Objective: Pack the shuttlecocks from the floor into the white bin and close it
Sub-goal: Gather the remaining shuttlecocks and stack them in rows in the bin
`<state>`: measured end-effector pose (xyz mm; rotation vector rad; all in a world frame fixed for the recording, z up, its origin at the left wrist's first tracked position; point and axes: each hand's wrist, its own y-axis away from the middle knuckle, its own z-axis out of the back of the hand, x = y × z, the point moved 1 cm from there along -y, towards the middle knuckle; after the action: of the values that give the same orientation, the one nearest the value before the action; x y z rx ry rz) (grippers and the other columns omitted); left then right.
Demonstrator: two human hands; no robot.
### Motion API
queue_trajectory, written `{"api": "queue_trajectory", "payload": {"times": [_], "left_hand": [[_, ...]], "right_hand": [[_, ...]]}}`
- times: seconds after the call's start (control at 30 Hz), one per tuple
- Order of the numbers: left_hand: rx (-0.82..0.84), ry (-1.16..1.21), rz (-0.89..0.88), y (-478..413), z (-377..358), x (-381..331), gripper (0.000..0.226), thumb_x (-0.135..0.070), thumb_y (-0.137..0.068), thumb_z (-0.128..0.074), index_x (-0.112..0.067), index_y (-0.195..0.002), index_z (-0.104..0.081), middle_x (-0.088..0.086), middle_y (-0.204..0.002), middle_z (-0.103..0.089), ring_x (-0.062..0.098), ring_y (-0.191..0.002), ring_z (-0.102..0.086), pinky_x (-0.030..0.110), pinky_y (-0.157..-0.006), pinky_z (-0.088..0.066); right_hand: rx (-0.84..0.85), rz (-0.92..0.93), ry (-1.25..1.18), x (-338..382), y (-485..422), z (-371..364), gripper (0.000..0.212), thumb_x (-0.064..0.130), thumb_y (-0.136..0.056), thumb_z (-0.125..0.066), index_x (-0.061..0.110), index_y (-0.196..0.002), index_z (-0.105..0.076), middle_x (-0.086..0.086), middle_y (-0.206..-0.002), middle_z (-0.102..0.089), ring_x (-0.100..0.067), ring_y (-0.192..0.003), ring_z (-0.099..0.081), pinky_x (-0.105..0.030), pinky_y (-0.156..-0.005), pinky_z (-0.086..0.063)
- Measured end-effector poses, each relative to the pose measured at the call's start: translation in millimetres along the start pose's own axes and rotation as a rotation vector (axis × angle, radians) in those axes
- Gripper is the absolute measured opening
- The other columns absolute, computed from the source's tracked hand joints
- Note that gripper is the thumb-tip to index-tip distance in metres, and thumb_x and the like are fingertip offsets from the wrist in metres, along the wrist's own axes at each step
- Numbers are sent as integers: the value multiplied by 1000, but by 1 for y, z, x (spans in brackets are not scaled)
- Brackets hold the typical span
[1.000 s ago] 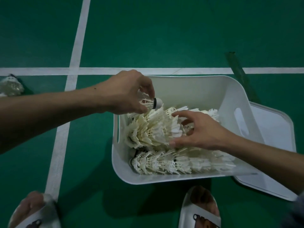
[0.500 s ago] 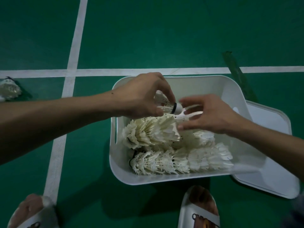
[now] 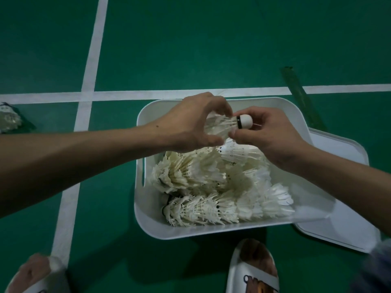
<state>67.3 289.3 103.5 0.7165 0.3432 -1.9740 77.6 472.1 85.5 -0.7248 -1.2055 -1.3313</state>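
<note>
The shuttlecock (image 3: 224, 126) hangs over the far side of the white bin (image 3: 211, 231), left hand (image 3: 190, 123) round its light, bendy feathers and right hand (image 3: 267, 135) pinching its hard tip, likely the safest place to hold.

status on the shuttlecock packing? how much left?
Done: white bin already holds rows of stacked shuttlecocks. In hand: left hand and right hand hold a single shuttlecock above the bin. Left: at least one loose shuttlecock on the floor at far left; lid lies off, beside the bin.
</note>
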Motion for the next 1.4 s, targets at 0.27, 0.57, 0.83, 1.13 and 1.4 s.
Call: {"api": "queue_trajectory", "payload": {"times": [0.27,0.57,0.83,1.13,1.4], "left_hand": [[257,62,76,13,-14,9,90,-39,-72,-77,-30,-140,-19,1,-143,-39,10,-116,-44,25,-94,-41],[480,-183,3,24,-24,25,70,-36,-77,-76,-41,-130,-30,-4,-124,-45,16,-101,-50,29,-81,-44],[474,-140,-7,22,-27,33,69,-34,-80,-73,-42,-132,-29,-1,-127,-51,14,-106,-49,31,-87,-44],[559,-212,-96,29,-26,30,82,-20,-80,-73,-49,-136,-20,-2,-135,-38,16,-102,-52,33,-82,-51],[588,-259,-98,15,-36,34,81,-15,-82,-70,-45,-141,-23,2,-133,-47,20,-111,-51,39,-88,-48]], "right_hand": [[-122,36,253,-5,0,17,20,1,-76,-67,14,-87,-56,2,-76,-55,-6,-66,-52,-23,-66,-51],[263,182,994,10,8,-1,33,35,-67,-73,29,-99,-67,6,-94,-56,-14,-85,-56,-34,-76,-49],[419,173,1083,-15,9,-12,55,47,-76,-73,28,-126,-62,4,-120,-56,-16,-108,-52,-30,-91,-43],[510,62,1087,-9,8,11,93,51,-60,-84,36,-141,-40,8,-142,-48,-11,-119,-48,-26,-99,-40],[396,78,986,-23,9,-9,66,47,-65,-83,31,-125,-60,4,-107,-69,-10,-87,-63,-27,-79,-53]]}}
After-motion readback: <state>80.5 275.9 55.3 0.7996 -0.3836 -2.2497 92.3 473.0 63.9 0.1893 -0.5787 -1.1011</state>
